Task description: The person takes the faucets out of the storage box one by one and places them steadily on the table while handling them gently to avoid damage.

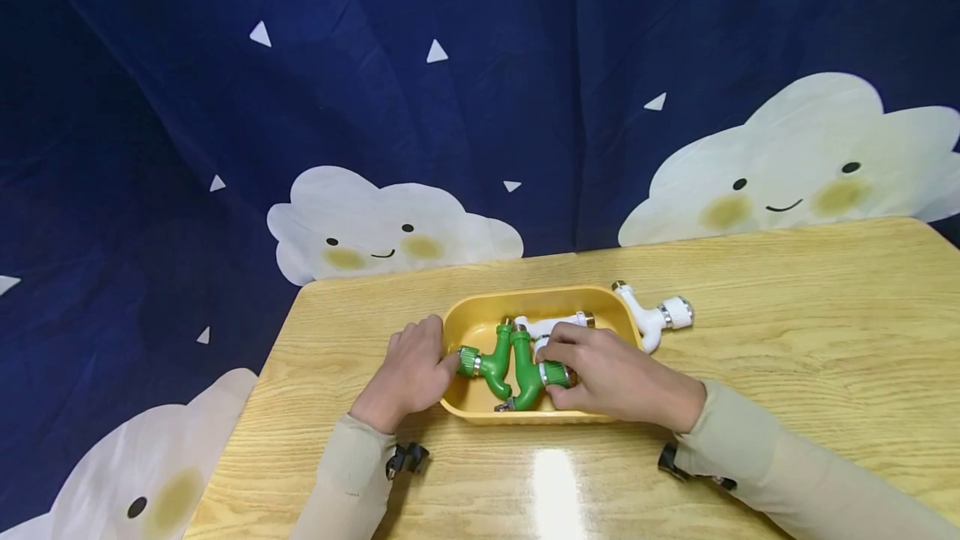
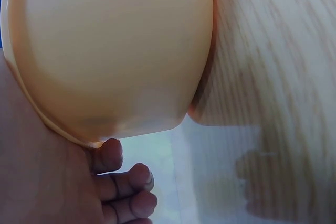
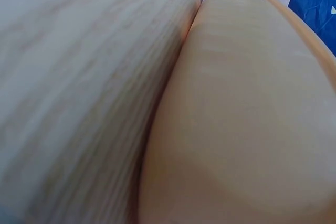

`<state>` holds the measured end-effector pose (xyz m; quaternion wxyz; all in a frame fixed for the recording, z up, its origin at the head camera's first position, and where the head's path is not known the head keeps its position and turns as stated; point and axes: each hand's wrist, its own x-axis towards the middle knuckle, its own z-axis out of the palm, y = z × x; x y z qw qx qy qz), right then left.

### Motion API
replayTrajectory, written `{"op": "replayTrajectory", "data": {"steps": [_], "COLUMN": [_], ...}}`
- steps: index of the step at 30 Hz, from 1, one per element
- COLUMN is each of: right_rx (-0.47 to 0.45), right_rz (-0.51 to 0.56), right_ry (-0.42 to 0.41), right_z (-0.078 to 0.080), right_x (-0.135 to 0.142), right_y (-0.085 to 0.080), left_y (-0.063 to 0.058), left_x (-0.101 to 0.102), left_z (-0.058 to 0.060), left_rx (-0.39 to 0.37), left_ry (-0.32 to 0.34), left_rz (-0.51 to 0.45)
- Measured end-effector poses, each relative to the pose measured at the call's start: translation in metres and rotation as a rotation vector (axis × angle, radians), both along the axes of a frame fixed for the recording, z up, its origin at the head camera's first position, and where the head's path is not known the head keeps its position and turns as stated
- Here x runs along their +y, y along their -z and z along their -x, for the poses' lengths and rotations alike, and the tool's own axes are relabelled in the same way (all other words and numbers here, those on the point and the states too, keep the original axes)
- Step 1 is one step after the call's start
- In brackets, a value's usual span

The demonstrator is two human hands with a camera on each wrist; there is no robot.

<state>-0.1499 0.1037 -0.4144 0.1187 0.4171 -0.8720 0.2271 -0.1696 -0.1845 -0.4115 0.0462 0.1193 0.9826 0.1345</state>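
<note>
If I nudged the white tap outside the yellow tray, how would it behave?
The white tap would probably stay stiff, its body looking like hard moulded plastic. Its side-jutting handle would likely stop it rolling far. The smooth surface might feel slightly slippery.

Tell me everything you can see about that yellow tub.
The yellow, oblong, open-topped tub with rounded corners looks like plastic. It stands upright on the pale wood-grain table, a narrow rim around its top. Green and white plastic-looking taps lie inside. The person's left hand holds its left end; the right hand reaches in over its near-right corner, contact unclear.
</note>
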Motion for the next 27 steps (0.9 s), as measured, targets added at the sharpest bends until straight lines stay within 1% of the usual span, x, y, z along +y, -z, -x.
{"op": "replayTrajectory", "data": {"steps": [8, 23, 27], "right_rx": [-0.022, 0.026, 0.025], "right_rz": [0.003, 0.043, 0.055], "right_ry": [0.021, 0.010, 0.006], "right_z": [-0.0006, 0.0001, 0.0006], "right_x": [-0.0004, -0.0008, -0.0008], "right_y": [0.0003, 0.0020, 0.0026], "left_y": [0.0000, -0.0009, -0.0011], "left_x": [-0.0003, -0.0001, 0.0002], "left_z": [-0.0004, -0.0011, -0.0013], "left_rx": [0.000, 0.005, 0.006], "left_ry": [-0.001, 0.000, 0.001], "left_rz": [-0.005, -0.006, -0.010]}}
